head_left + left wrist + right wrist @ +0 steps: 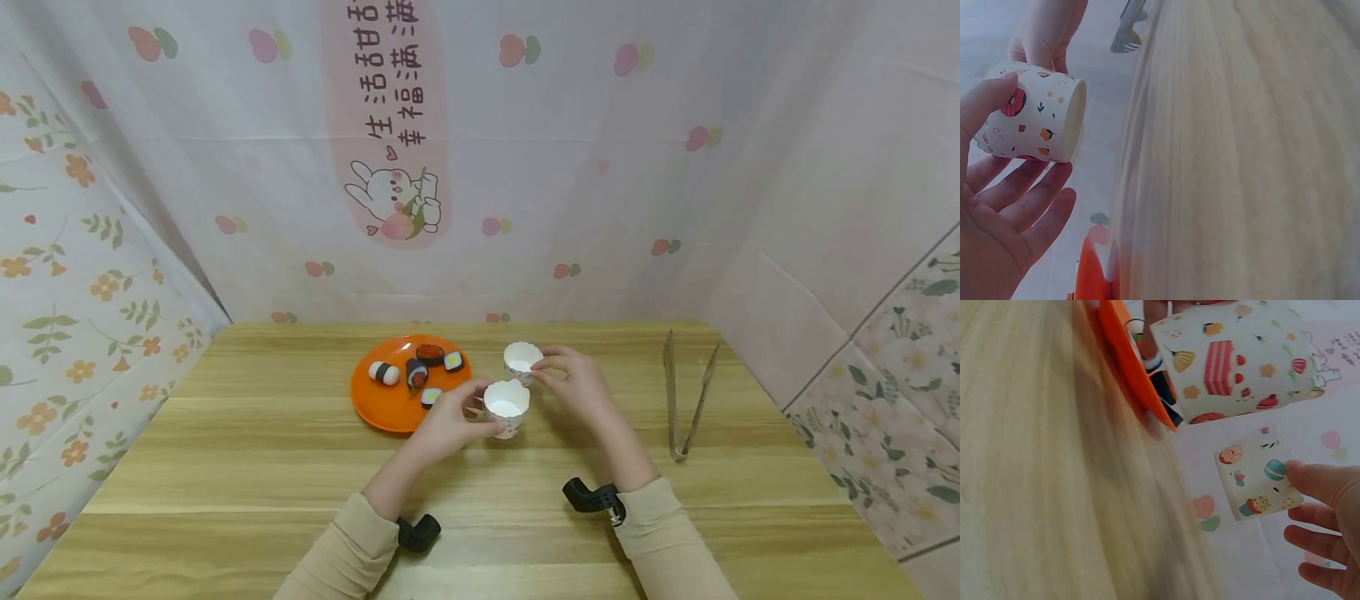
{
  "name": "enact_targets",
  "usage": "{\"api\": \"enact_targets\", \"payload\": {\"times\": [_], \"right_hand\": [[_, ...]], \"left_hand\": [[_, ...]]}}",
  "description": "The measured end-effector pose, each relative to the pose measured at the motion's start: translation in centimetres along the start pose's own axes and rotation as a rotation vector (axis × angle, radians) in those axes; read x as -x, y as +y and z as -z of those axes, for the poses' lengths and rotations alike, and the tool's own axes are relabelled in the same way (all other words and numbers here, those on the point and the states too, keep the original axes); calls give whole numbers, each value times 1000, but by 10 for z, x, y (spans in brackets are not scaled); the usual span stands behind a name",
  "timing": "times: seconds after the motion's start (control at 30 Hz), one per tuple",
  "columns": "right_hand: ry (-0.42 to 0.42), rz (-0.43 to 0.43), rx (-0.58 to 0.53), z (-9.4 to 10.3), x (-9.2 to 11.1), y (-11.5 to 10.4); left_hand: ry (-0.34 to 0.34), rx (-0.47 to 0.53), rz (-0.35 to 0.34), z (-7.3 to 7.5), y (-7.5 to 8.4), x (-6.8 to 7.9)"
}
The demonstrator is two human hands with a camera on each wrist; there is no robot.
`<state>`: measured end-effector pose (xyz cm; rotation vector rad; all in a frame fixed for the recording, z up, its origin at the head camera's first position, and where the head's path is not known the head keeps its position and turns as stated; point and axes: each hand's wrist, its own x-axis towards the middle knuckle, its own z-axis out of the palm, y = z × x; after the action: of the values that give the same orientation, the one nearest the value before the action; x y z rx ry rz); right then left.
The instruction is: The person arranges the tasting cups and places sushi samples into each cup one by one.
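Observation:
My left hand [448, 423] grips a white paper baking cup [507, 405] with a scalloped rim, thumb on the near side and fingers behind. Printed flowers and a doughnut cover this cup [1038, 115] in the left wrist view. With my right hand [576, 382] I pinch a second paper cup [522, 360] by its right side, a little farther back. Cupcake and macaron prints show on that cup [1259, 475] in the right wrist view. Both cups are upright, mouths up, and held above the table, the left one nearer to me.
An orange plate [375, 406] with several toy sushi pieces [417, 375] stands left of the cups, partly behind my left hand. Metal tongs [677, 417] lie spread on the right of the wooden table [247, 450]. A printed curtain [555, 192] hangs behind the table.

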<state>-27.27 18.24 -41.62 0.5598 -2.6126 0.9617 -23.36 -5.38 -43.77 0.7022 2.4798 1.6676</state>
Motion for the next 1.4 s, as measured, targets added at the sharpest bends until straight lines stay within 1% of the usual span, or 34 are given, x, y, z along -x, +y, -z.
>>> {"api": "enact_targets", "payload": {"times": [0.27,0.47,0.73,1.1,1.27,1.4], "right_hand": [[-64,-9,32,-13,2,8],[-106,-18,54,-21,4,14],[-104,-5,22,-28,6,17],[-130,-1,15,-24,5,13],[-137,-18,8,-17,5,9],[-124,-24,5,-9,5,5]], "left_hand": [[-7,11,12,-3,3,1],[-14,9,-2,-5,4,1],[-15,-12,6,-5,3,1],[-12,-1,18,-2,4,3],[-9,3,20,-2,3,2],[-3,-4,14,-1,3,1]]}}
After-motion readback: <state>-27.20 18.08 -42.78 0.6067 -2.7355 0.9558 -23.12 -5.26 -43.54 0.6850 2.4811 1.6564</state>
